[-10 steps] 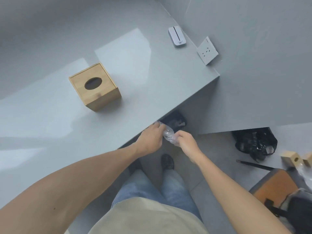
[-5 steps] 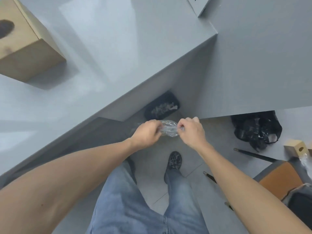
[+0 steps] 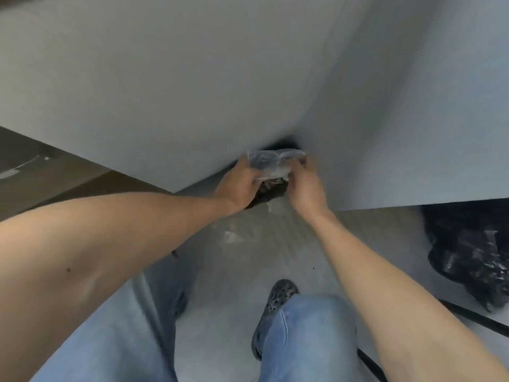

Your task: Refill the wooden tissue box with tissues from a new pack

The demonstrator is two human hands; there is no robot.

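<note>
Forearms reach forward from the bottom corners, seen from above over blue jeans [image 3: 305, 340] and a dark shoe [image 3: 281, 295] on the grey floor [image 3: 248, 266]; a grey tabletop [image 3: 165, 78] fills the upper frame, blurred; at its lower edge, left hand [image 3: 239, 183] curls its fingers round the left end of a crumpled clear wrapper [image 3: 271, 162]; right hand [image 3: 304, 186] pinches the wrapper's right end, so both hold it between them, just above a dark bin [image 3: 265, 193] tucked under the tabletop, with pale scraps inside; far right, a crinkled black bag [image 3: 473, 260] lies on the floor; the wooden box is out of view.
</note>
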